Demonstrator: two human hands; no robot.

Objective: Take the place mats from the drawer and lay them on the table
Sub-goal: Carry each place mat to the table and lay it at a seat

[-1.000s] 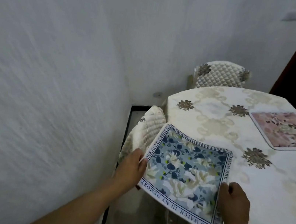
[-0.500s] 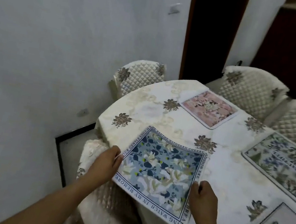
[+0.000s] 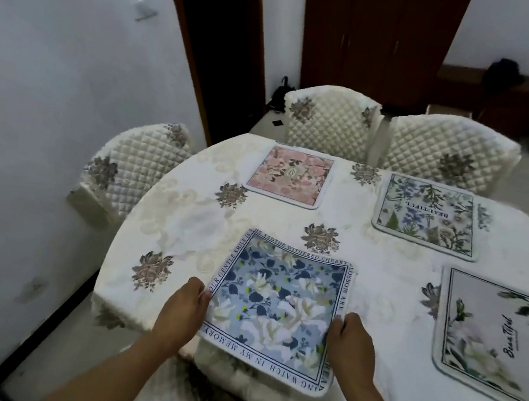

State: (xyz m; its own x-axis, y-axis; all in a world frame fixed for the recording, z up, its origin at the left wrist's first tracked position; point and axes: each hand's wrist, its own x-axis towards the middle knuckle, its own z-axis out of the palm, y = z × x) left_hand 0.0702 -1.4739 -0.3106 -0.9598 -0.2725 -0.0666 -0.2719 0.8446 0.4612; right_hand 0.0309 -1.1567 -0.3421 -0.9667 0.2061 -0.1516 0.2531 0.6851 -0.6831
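Note:
A blue floral place mat point(image 3: 277, 306) with a lettered border lies over the near edge of the table point(image 3: 183, 222), which wears a cream cloth. My left hand point(image 3: 182, 308) grips its left edge and my right hand point(image 3: 351, 345) grips its right edge. Three other mats lie flat on the cloth: a pink one point(image 3: 291, 177) at the far side, a green-and-blue floral one point(image 3: 427, 214) to its right, and a pale one with white flowers point(image 3: 501, 338) at the right edge of view.
Quilted cream chairs stand around the table: one at the left point(image 3: 134, 162), two at the far side point(image 3: 331, 120) point(image 3: 447, 153). A white wall runs close along the left. A dark wooden cabinet point(image 3: 379, 38) stands behind, next to a dark doorway point(image 3: 213, 36).
My view has swung right, bringing the whole table and the other mats into sight. The blue mat has moved further onto the table, both hands still holding its sides.

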